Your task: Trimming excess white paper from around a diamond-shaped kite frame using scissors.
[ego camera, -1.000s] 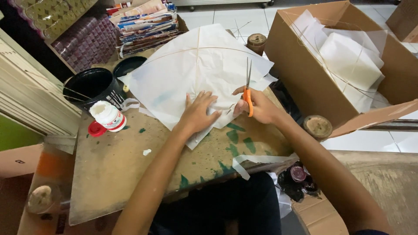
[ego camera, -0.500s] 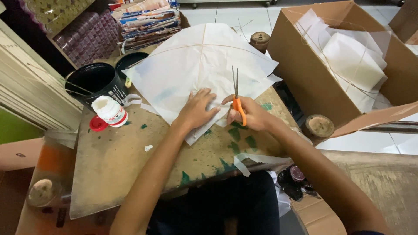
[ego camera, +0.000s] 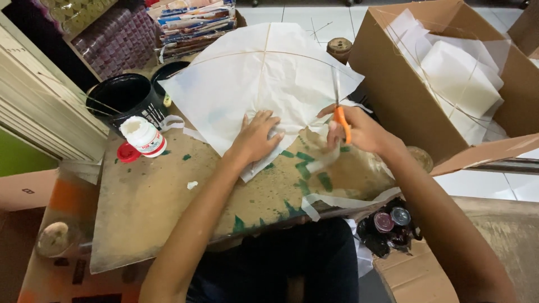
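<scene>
Our right hand (ego camera: 359, 132) grips orange-handled scissors (ego camera: 339, 106), blades pointing away over the edge of a white paper kite (ego camera: 264, 84); our left hand (ego camera: 255, 140) lies flat and open, pressing the paper's near corner onto the worn board (ego camera: 168, 207). The kite rests across the far end of the board, thin sticks running under its skin. We judge it feather-light, limp and easily torn — best pinned with a flat palm close to the cut, or lifted by the sticks. A glue bottle (ego camera: 143, 136) and black bucket (ego camera: 124, 98) stand to the left — a cardboard box (ego camera: 404, 95) of kites to the right.
</scene>
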